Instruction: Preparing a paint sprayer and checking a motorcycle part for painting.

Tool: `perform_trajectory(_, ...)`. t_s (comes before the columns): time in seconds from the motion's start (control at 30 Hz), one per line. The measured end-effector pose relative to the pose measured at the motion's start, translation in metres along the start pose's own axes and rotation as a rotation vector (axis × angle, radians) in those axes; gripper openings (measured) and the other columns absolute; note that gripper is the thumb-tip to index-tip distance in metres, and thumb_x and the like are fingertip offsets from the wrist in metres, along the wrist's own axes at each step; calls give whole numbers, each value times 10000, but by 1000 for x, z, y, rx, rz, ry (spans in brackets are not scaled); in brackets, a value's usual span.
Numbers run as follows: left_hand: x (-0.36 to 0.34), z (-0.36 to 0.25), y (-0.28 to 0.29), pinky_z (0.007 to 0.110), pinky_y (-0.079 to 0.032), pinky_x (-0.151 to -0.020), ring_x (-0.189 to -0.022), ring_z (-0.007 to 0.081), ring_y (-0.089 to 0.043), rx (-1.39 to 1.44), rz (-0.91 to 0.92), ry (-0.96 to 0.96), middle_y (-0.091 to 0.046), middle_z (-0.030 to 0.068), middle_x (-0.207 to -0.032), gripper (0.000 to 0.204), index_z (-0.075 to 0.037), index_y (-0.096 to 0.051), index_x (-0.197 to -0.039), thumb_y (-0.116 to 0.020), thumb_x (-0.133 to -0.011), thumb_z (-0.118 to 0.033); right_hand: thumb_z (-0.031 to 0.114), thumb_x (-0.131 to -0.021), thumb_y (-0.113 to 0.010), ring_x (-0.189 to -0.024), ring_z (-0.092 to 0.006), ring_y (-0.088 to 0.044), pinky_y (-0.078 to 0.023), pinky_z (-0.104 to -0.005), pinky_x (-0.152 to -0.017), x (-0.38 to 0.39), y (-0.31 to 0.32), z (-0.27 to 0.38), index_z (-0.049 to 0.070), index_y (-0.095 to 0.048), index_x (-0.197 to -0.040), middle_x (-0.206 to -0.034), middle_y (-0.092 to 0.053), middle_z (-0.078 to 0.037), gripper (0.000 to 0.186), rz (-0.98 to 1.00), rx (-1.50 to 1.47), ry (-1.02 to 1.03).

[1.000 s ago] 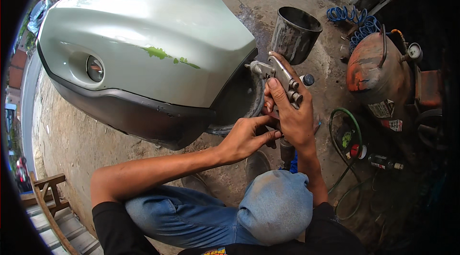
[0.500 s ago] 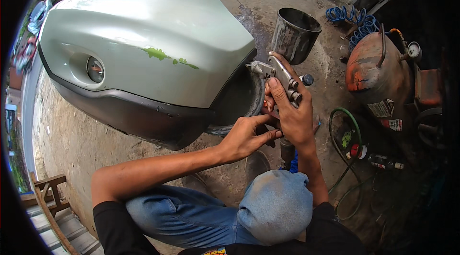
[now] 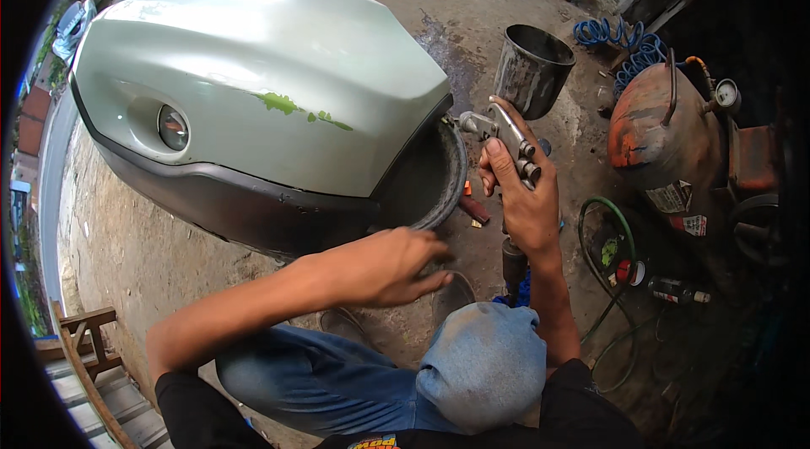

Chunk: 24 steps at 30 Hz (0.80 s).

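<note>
My right hand [image 3: 527, 196] is wrapped round a metal paint spray gun [image 3: 508, 132], its nozzle toward the bumper. A dark, paint-stained metal cup [image 3: 533, 73] stands beyond my fingers, at the gun's far side. To the left my left hand [image 3: 392, 267] hovers above my shoes, a little blurred, with thumb and fingers apart and nothing visible in it. The pale silver-green car bumper [image 3: 253, 52] with a black lower edge fills the upper left. A round fog light [image 3: 174, 127] is set in it, and bright green patches [image 3: 283, 103] mark its surface. A black tyre-like ring [image 3: 456, 175] shows at its right end.
On the right stand a worn orange air compressor tank [image 3: 645, 120] and a coiled blue hose [image 3: 633, 44]. A green hose [image 3: 626, 234] loops over the ground near a dark bottle [image 3: 675, 289]. A wooden frame [image 3: 89, 373] sits at lower left.
My left hand has drawn away from beside the right wrist, toward the left and nearer me. The spray gun and right hand have shifted slightly right and nearer, away from the bumper.
</note>
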State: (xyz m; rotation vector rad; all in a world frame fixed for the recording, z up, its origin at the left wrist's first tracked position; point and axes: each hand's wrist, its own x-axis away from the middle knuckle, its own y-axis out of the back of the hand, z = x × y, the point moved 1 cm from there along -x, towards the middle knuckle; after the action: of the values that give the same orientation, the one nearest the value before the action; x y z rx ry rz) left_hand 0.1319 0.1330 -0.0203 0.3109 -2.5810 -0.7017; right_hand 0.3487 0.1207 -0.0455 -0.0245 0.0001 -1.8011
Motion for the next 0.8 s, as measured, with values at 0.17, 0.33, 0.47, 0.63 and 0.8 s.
perform_trajectory(0.17, 92, -44, 14, 483, -549, -1044, -1216, 414, -668, -253, -68, 114, -661, 247, -1349, 528, 38, -607, -1439, -614, -1101, -368, 103, -1131, -599, -796, -37, -588, -511, -208, -710, 25, 0, 28, 102, -523, -1633, -919, -641, 12, 508, 9, -44, -11)
perform_trajectory(0.33, 132, -62, -2, 464, -519, -1078, -1212, 386, -648, -289, -328, 210, -641, 239, -1368, 542, 59, -575, -1461, -629, -1091, -335, 85, -1147, -522, -815, -154, -624, -556, -327, -796, 61, 9, 53, 1, -454, -1632, -998, -662, -84, 497, -88, 23, 162)
perform_trajectory(0.47, 130, -53, -26, 450, -513, -1117, -1294, 391, -628, -220, -469, 305, -622, 205, -1448, 580, 19, -554, -1511, -662, -1079, -353, 97, -1150, -511, -799, -167, -614, -541, -325, -758, 75, 0, 72, -4, -435, -1633, -990, -655, -101, 500, -60, 32, 187)
perform_trajectory(0.63, 133, -41, -40, 452, -500, -1134, -1334, 385, -607, -75, -396, 229, -602, 201, -1478, 529, 25, -555, -1508, -625, -1099, -303, 108, -1138, -573, -830, -130, -579, -513, -297, -774, 83, -19, 75, -25, -450, -1622, -1001, -653, -75, 517, 4, 20, 130)
perform_trajectory(0.8, 145, -34, -43, 454, -491, -1152, -1359, 386, -591, -74, -413, 195, -594, 201, -1481, 509, 21, -547, -1514, -637, -1057, -185, 127, -1154, -547, -798, -129, -581, -514, -304, -737, 77, -42, 62, 7, -457, -1624, -966, -634, -76, 493, 62, 89, 108)
